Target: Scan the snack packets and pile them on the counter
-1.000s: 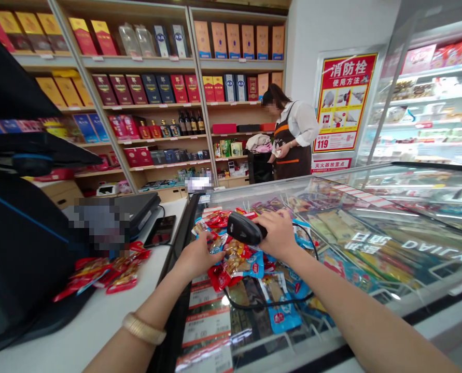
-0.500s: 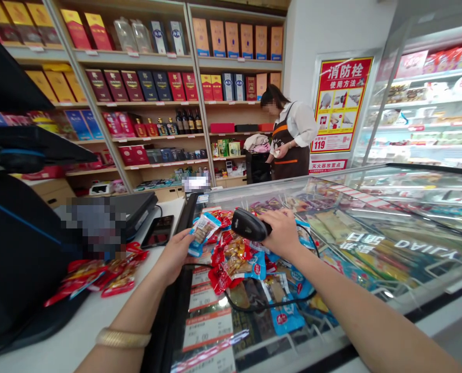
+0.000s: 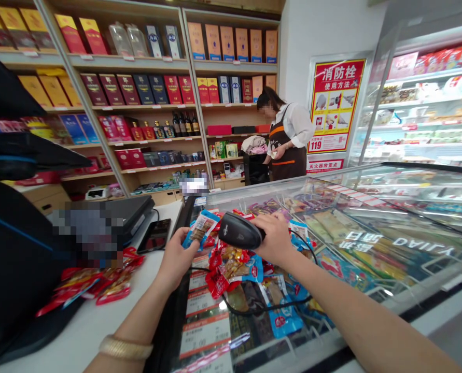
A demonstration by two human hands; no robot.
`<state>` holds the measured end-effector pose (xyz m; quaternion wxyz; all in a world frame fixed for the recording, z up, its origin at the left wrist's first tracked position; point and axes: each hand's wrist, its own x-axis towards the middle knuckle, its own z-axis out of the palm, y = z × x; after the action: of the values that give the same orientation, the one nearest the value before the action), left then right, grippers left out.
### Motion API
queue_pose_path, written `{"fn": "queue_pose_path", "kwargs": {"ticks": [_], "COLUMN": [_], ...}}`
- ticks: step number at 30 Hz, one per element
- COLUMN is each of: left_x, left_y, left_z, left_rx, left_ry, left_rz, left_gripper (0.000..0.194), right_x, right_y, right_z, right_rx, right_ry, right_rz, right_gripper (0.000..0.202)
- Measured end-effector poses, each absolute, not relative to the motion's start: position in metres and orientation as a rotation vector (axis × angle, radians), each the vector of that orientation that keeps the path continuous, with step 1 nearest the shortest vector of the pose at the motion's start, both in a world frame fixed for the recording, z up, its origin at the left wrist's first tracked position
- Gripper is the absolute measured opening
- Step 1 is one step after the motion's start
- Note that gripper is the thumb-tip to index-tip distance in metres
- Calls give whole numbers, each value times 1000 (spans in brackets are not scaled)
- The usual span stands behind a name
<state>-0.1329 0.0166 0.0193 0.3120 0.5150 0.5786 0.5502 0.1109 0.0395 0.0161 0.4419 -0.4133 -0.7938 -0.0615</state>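
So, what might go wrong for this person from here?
The black cable curves around the near side of the heaped snack packets, so moving the barcode scanner in the right hand could drag some along. The left hand pinches one blue-ended packet near its lower end, so it might slip.

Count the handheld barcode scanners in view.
1: the black barcode scanner, gripped in the right hand above the snack packets. Any behind the checkout terminal would be hidden.
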Motion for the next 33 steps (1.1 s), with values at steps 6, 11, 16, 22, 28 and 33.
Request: {"fn": "queue_pose_path", "kwargs": {"ticks": [6, 11, 16, 22, 28, 33], "left_x": [-125, -127, -127, -128, -135, -146], "left_y": [15, 17, 17, 19, 23, 24], "left_z": [20, 16, 16, 13, 10, 15], "left_rx": [1367, 1408, 1410, 1404, 1510, 1537], "left_ry": [1529, 1545, 1544, 1560, 1647, 1970], "left_rz": [1404, 1395, 1404, 1361, 1431, 1463], "left_gripper": [19, 20, 21, 20, 19, 27], "right_x": [107, 108, 108, 109, 114, 122], "right_y": [37, 37, 37, 37, 41, 47], "right_z": [15, 15, 17, 17, 15, 15], "right_rx": [-991, -1034, -1064, -1041, -1028, -1070], "right_ry": [-2009, -2034, -2056, -2033, -1964, -1970], "right_rz": [-88, -118, -154, -113, -188, -310], "right_gripper": [22, 22, 21, 19, 20, 21]}}
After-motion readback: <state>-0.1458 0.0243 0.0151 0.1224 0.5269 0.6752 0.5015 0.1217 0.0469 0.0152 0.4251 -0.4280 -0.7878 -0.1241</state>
